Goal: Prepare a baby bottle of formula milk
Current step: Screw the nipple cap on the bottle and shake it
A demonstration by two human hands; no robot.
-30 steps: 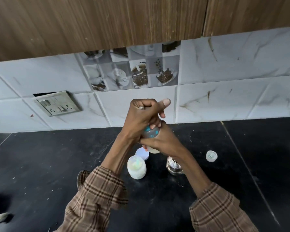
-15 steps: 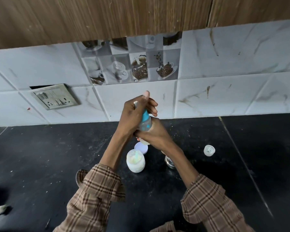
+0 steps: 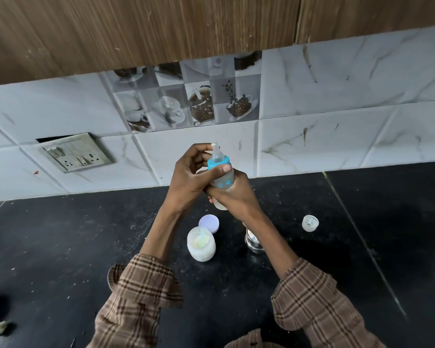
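The baby bottle (image 3: 221, 177) is held upright in the air above the black worktop (image 3: 60, 247), near the worktop's rear edge where it meets the tiled wall (image 3: 337, 126). The right hand (image 3: 232, 194) is wrapped around the bottle's lower body, fingers closed on it. The left hand (image 3: 190, 178) grips the upper part, thumb pressed just under the blue collar (image 3: 218, 163) and fingers curled behind the teat (image 3: 216, 151). The bottle's base shows pale contents. Below the hands, toward the middle of the worktop, stands an open white formula jar (image 3: 201, 244) with a scoop inside; its lid (image 3: 209, 223) lies flat just behind it. A steel cup (image 3: 253, 243) stands beside the jar, partly hidden by the right forearm. A small clear cap (image 3: 310, 223) sits well apart, to the right. Both forearms wear checked sleeves (image 3: 141, 297).
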